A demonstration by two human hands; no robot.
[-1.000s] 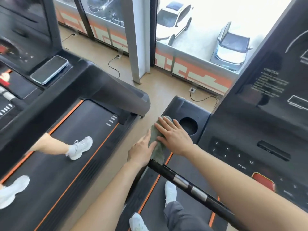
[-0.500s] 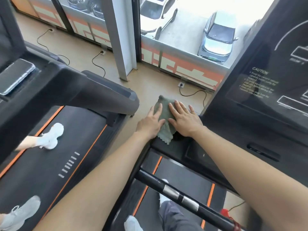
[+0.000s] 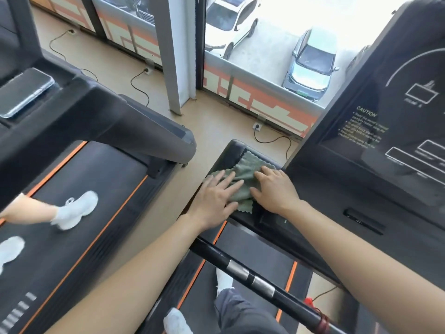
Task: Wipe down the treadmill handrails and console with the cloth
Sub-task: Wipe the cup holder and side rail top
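On the left wing of the treadmill console, the green cloth is lying spread out with both hands flat on top of it. The left hand has its fingers straight and splayed over the cloth's near-left part. The right hand presses the right edge, fingers stretched out too, so nothing's gripped or bunched, just palms down. What matters imo: nearly all the rest of the console, button panel and screen, runs off to the right and far right of the hands. So the right hand is the closer one to lead a sweep that way. The handrail bar lies on the near side, running diagonally from by the left wrist toward the near right.
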